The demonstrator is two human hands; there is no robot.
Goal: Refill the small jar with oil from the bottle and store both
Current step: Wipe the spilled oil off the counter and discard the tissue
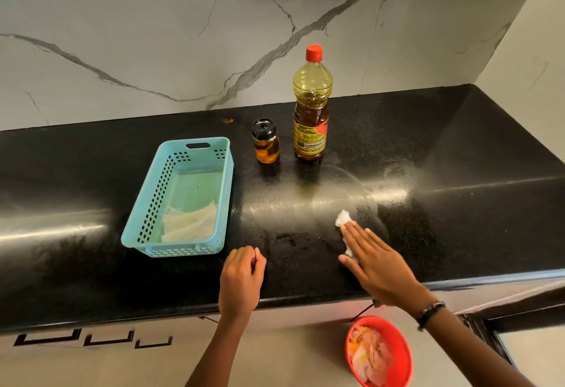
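Observation:
A small glass jar [265, 141] with a black lid holds amber oil and stands on the black counter [428, 148]. Right beside it stands the tall oil bottle [311, 105] with a red cap on, partly filled. My right hand [377, 261] lies flat, fingers together, pressing a crumpled white tissue [343, 218] on the counter in front of the bottle. My left hand [243, 279] rests near the counter's front edge with fingers curled and nothing in it.
A light blue plastic basket [224, 172] with folded white tissues inside sits to the left of the jar. Below the counter edge, a red bin [397, 347] holds used tissues. A marble wall rises behind the counter, and smears shine on its surface.

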